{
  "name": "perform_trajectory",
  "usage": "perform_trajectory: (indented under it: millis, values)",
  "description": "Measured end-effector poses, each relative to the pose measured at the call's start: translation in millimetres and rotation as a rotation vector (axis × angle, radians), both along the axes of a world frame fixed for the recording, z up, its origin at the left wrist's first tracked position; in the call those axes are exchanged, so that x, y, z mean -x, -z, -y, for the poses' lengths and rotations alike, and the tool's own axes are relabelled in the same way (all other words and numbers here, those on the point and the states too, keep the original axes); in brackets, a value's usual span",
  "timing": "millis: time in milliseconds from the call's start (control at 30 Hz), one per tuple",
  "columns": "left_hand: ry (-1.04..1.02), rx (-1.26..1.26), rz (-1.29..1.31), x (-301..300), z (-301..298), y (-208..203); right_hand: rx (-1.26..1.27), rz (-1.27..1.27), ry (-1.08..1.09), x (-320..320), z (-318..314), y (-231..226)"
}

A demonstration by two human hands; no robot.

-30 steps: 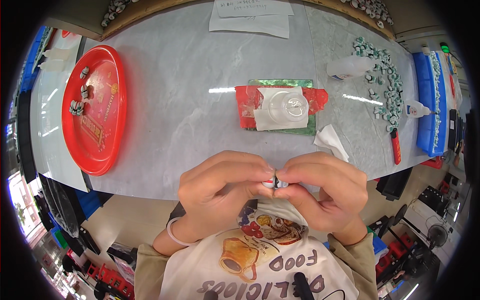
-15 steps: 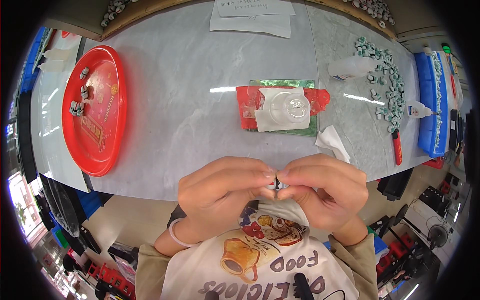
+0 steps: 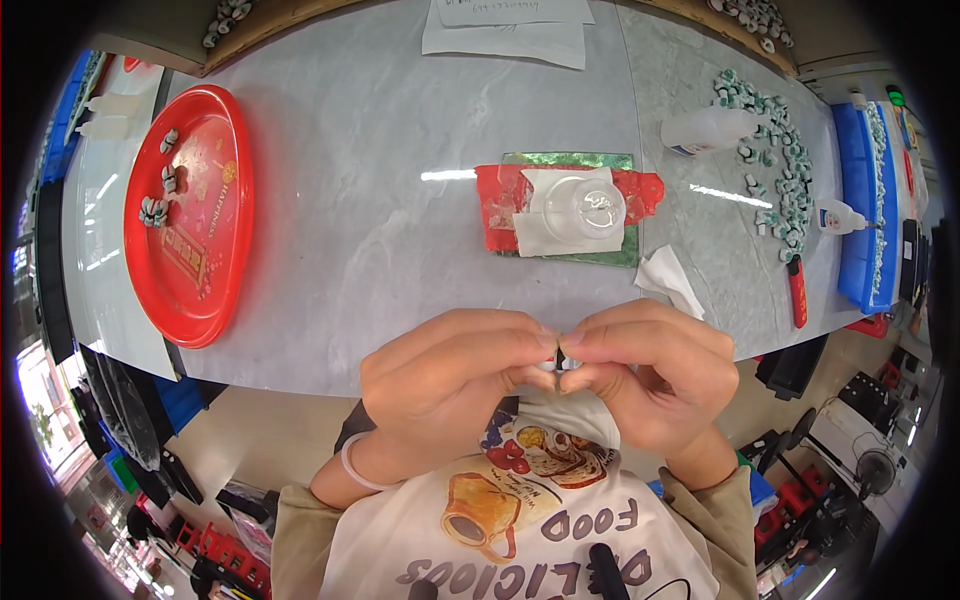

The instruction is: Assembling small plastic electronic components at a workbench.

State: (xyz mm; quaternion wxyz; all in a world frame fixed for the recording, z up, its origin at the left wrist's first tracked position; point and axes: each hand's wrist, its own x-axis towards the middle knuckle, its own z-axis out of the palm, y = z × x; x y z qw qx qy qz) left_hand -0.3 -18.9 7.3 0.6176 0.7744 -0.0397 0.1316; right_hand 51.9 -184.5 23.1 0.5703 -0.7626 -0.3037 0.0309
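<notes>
My left hand and my right hand meet at the near edge of the table, fingertip to fingertip. Both are closed in a pinch on a small white-and-black piece with a touch of red. The fingers cover most of it, so its full shape is hidden. Beyond the hands, a clear plastic cup sits on white paper over red film and a green glass plate. A crumpled white tissue lies just past my right hand.
A red oval tray at the left holds several small green-and-white pieces. Many similar pieces are scattered at the right, beside a white bottle, a smaller dropper bottle, a red-handled tool and a blue bin.
My hands have shifted very slightly right, still pinching the small piece. The table and everything on it sit a little differently in the view, as though my head moved a bit.
</notes>
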Motion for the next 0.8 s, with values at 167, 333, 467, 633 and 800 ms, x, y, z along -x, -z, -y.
perform_trajectory:
  millis: [167,333,467,633,800]
  values:
    - [-0.002,-0.015,-0.002,-1,2,-2,0.007,-0.03,0.009,1,4,0]
    - [-0.001,-0.053,0.061,-2,1,-3,-0.017,-0.043,0.023,3,4,0]
    - [-0.022,-0.018,0.024,0,3,-2,-0.016,-0.131,0.06,7,5,5]
    - [0.021,0.038,-0.018,1,4,-4,-0.119,-0.176,0.105,11,7,12]
    - [0.146,0.106,-0.161,2,-4,-7,-0.118,-0.117,0.093,11,5,16]
